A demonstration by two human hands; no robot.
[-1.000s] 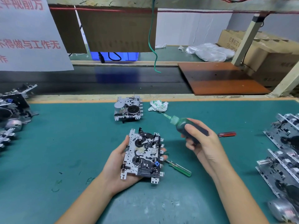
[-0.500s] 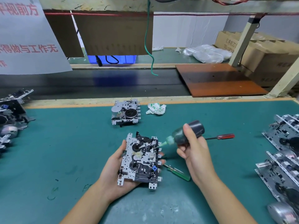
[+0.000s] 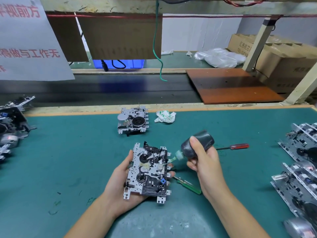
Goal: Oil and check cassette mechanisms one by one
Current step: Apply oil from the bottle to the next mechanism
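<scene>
My left hand [image 3: 120, 182] cradles a metal cassette mechanism [image 3: 148, 170] from below, face up, fingers curled round its edges. My right hand [image 3: 204, 162] grips a dark oil bottle [image 3: 197, 146] tipped to the left. Its pale green nozzle touches the right edge of the held mechanism. A second mechanism [image 3: 133, 120] with a round motor lies on the green mat [image 3: 68, 160] farther back.
Stacks of mechanisms sit at the left edge [image 3: 12, 124] and the right edge [image 3: 301, 162]. A green-handled screwdriver [image 3: 188, 184] lies under my right hand and a red-handled one [image 3: 235, 146] behind it. A crumpled wrapper [image 3: 165, 116] lies near the mat's far edge.
My right hand tipped the oil bottle from pointing up and left down toward the held mechanism, bringing the nozzle onto its right side. My left hand kept holding the mechanism.
</scene>
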